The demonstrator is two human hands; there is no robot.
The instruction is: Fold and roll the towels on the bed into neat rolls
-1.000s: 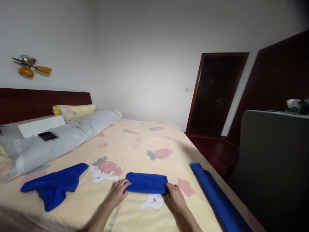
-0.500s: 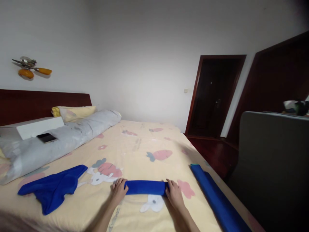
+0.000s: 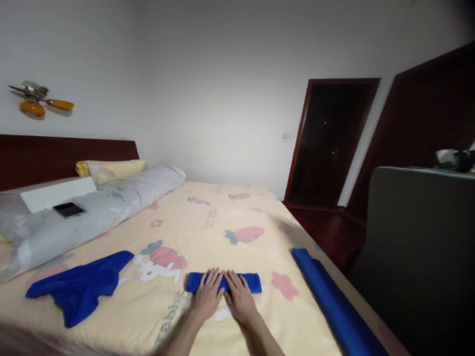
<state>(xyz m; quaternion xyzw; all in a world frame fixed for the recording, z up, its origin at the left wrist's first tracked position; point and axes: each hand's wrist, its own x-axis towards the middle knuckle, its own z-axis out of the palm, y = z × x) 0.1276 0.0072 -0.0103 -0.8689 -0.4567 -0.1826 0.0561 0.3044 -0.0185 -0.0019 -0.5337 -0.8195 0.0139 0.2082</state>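
A small blue cloth (image 3: 250,282), folded into a narrow strip, lies on the yellow cartoon-print bedsheet (image 3: 222,217) near the front of the bed. My left hand (image 3: 207,296) and my right hand (image 3: 239,296) rest side by side on the middle of the strip, palms down and fingers stretched out flat. Only the two ends of the strip show past my hands.
A second, crumpled blue cloth (image 3: 79,284) lies to the left. A long blue roll (image 3: 334,304) runs along the bed's right edge. A grey bolster (image 3: 92,207) carries a phone (image 3: 69,209) and a white box (image 3: 55,193). A grey chair back (image 3: 419,252) and dark doors stand on the right.
The blue cloth went from a wider folded rectangle to a narrow strip. My hands moved from its two ends to its middle and now lie flat on it.
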